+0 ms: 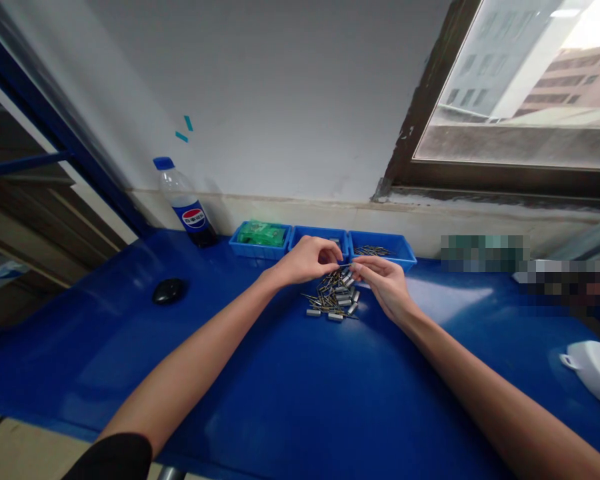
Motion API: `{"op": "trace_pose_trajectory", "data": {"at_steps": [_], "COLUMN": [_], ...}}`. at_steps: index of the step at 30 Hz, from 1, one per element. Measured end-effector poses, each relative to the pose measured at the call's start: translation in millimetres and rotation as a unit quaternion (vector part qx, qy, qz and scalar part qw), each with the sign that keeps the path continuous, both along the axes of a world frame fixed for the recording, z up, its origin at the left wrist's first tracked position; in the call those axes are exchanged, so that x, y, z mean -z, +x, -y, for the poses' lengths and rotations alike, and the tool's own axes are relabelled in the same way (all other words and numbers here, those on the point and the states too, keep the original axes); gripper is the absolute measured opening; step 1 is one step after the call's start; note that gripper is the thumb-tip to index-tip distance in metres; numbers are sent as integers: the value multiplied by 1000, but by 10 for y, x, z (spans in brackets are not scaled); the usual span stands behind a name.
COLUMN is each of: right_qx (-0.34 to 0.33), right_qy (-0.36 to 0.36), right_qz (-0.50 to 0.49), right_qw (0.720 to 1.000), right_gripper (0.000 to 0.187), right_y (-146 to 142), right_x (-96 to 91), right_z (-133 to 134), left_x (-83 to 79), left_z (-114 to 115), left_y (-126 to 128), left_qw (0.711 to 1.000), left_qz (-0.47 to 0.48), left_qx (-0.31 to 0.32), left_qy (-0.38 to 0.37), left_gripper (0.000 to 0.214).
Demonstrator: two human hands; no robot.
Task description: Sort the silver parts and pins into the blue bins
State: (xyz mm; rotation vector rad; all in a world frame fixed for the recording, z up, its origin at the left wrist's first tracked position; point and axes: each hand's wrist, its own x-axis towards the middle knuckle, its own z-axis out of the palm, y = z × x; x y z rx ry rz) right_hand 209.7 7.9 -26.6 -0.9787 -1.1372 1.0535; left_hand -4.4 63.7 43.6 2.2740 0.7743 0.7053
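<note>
My left hand (311, 259) and my right hand (384, 280) meet over the pile, fingertips pinched at either end of a thin metal rod (345, 265). Its exact kind is too small to make out. Just below them on the blue table (280, 387) lies a loose pile of thin gold-and-dark rods (325, 293), which look like drill bits, mixed with short silver metal pieces (335, 317). Behind my right hand, the right blue bin (405, 252) holds more of the thin rods. My left hand partly hides the middle blue bin (305, 233).
A left blue bin (260, 252) holds green packets (261, 233). Beside it stands a cola bottle (193, 217). A black mouse (168, 291) lies on the left, a white device (595, 370) at the right edge. Wall and window (510, 100) rise behind the table.
</note>
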Motion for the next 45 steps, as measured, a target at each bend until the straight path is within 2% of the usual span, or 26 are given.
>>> {"op": "trace_pose_trajectory", "data": {"at_steps": [4, 7, 13, 18, 23, 26, 30, 35, 37, 40, 45], "right_qx": [100, 132, 99, 56, 44, 38, 29, -17, -45, -71, -82], "right_qy": [37, 43, 46, 34, 37, 39, 39, 31, 22, 16, 2], "right_qz": [17, 24, 61, 73, 70, 64, 64, 81, 92, 95, 92], "right_qw": [994, 990, 992, 995, 996, 996, 997, 996, 995, 993, 992], "right_gripper": [36, 41, 25, 23, 22, 22, 21, 28, 33, 38, 35], "right_y": [17, 31, 22, 8, 10, 19, 32, 33, 24, 10, 15], "right_x": [-26, -45, -37, -57, -43, -21, -11, -29, -41, -52, -57], "right_z": [-11, -10, 8, 14, -6, -21, -30, -14, -4, 2, -16], "left_x": [17, 68, 135, 109, 64, 30, -8, 11, 39, 83, 109], "left_z": [-59, -93, -65, 7, 8, -16, -23, -18, -24, -34, 0], "left_y": [-83, -124, -76, -27, -40, -58, -47, -5, 6, 17, 35], "left_qw": [995, 986, 977, 973, 966, 974, 992, 1000, 998, 997, 994], "left_qz": [-93, -166, -212, -226, -245, -218, -118, 6, 38, 41, 7], "left_qx": [-16, -2, -5, -43, -65, -41, -16, -17, -10, 6, 27], "left_qy": [35, 28, 28, 32, 44, 48, 45, -13, -38, -70, -105], "left_gripper": [15, 14, 18, 32, 34, 36, 24, 10, 11, 17, 21]}}
